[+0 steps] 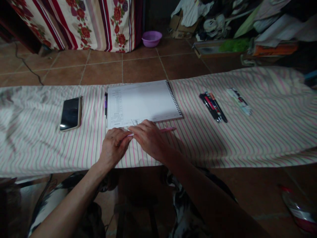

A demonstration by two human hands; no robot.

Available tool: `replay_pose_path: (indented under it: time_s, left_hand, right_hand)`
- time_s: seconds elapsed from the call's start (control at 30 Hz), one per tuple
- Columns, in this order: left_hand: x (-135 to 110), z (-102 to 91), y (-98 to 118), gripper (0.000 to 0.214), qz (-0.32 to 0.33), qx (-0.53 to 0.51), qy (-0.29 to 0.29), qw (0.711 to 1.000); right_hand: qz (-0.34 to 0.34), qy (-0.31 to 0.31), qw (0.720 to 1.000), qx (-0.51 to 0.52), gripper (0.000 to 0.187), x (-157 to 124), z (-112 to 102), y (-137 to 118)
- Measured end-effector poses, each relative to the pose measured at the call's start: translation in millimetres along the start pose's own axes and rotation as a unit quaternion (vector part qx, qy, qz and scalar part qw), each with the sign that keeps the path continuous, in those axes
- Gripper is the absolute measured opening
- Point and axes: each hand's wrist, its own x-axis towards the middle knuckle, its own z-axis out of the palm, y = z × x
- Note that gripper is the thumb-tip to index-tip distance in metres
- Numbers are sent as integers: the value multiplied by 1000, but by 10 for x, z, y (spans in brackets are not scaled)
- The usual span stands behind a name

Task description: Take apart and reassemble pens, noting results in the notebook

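My left hand point(114, 145) and my right hand point(150, 139) meet near the front edge of the cloth-covered surface. The fingers of both are closed around a small pale pinkish piece point(130, 134), mostly hidden by them. A pink pen point(168, 129) pokes out beyond my right hand; whether it joins the pale piece is hidden. Just past my fingers lies a spiral notepad point(146, 100), open at a mostly blank page with printed text down its left side. A purple-and-black pen point(106, 105) rests along the pad's left edge.
A phone point(71, 114) lies at left on the striped cloth point(91, 145). To the right are a bunch of pens point(213, 107) and a whitish packet or marker group point(239, 100). A purple basin point(152, 39) stands on the tiled floor; a bottle point(300, 208) is at lower right.
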Motion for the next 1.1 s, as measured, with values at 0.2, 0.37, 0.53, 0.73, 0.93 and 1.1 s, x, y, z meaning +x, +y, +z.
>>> replay_pose_path:
  time_s: [0.2, 0.37, 0.53, 0.73, 0.93, 1.1]
  left_hand:
    - [8, -4, 22, 19, -12, 6, -10, 1000]
    - [22, -25, 54, 19, -52, -15, -10, 999]
    - [49, -89, 104, 14, -148, -165, 11, 975]
    - [127, -156, 164, 10, -302, -393, 64, 866]
    - [154, -187, 117, 10, -342, -524, 72, 777]
    - [153, -215, 111, 9, -336, -518, 67, 784]
  right_hand:
    - [-3, 1, 1000, -2, 16, -3, -22, -12]
    - [-1, -5, 1000, 27, 19, 9, -20, -6]
    - [23, 55, 995, 81, 23, 0, -71, -3]
    - [7, 167, 976, 140, 24, -62, -130, 32]
    - [-15, 167, 971, 171, 34, -54, -138, 39]
    - [-12, 165, 978, 125, 30, -42, -146, 28]
